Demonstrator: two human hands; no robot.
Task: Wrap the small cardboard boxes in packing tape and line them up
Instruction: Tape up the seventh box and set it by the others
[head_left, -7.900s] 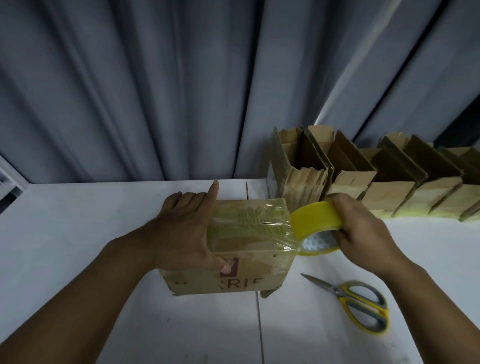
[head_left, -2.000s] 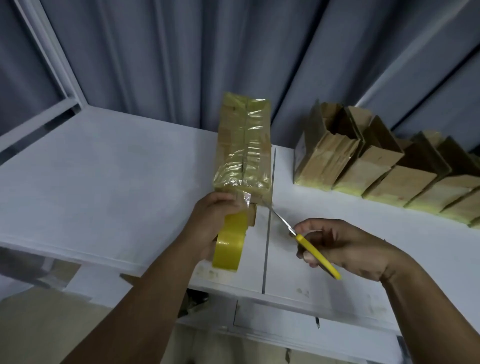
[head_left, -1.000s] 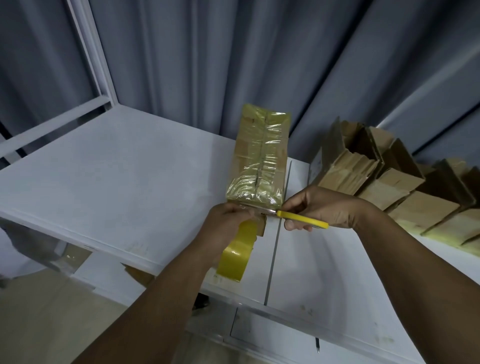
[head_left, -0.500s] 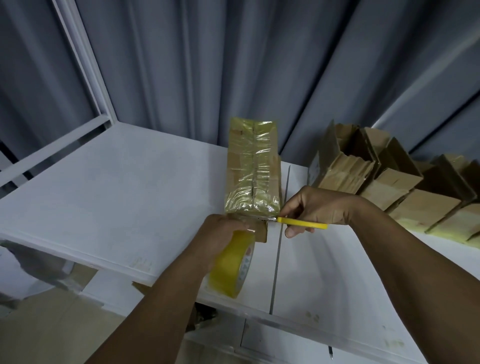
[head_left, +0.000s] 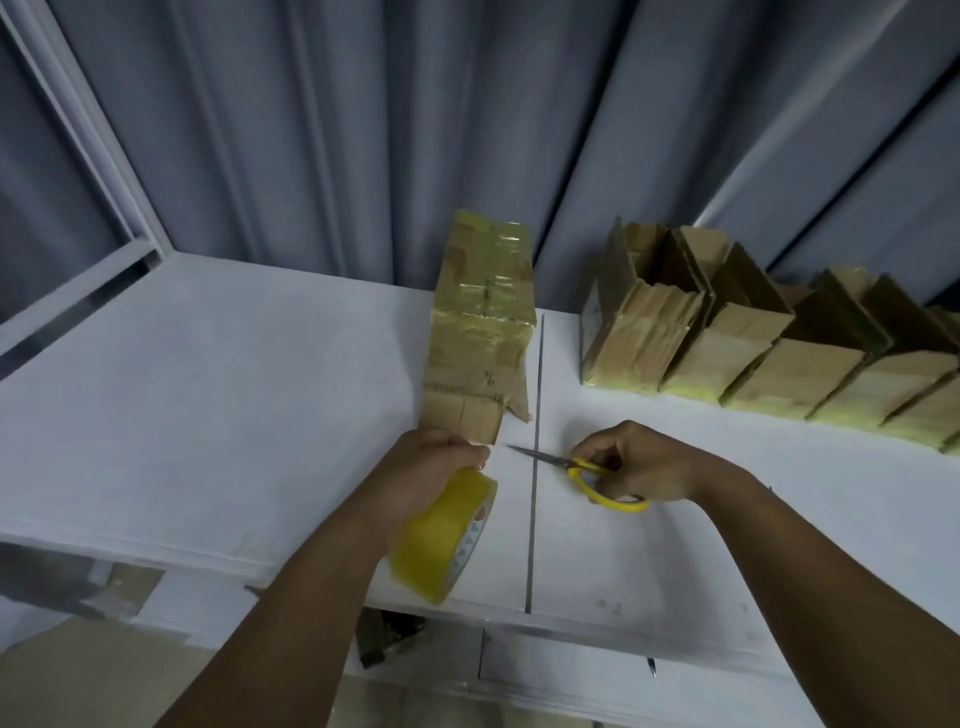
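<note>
A cardboard box (head_left: 480, 332) stands on the white table (head_left: 218, 395), its upper half wrapped in clear yellowish tape. My left hand (head_left: 428, 473) grips the yellow tape roll (head_left: 444, 538) just in front of the box's base. My right hand (head_left: 641, 465) holds yellow-handled scissors (head_left: 576, 465), blades pointing left toward the left hand's fingers. Whether tape still joins roll and box cannot be seen.
A row of taped cardboard boxes (head_left: 753, 343) with open flaps lines the table's back right against the grey curtain (head_left: 467, 114). A seam (head_left: 535, 467) runs down the tabletop. A window frame (head_left: 78, 171) is at the left. The table's front edge is near my forearms.
The roll and my left hand have drawn back from the box toward me. The scissors have pulled away to the right of the box's corner and now lie low over the table.
</note>
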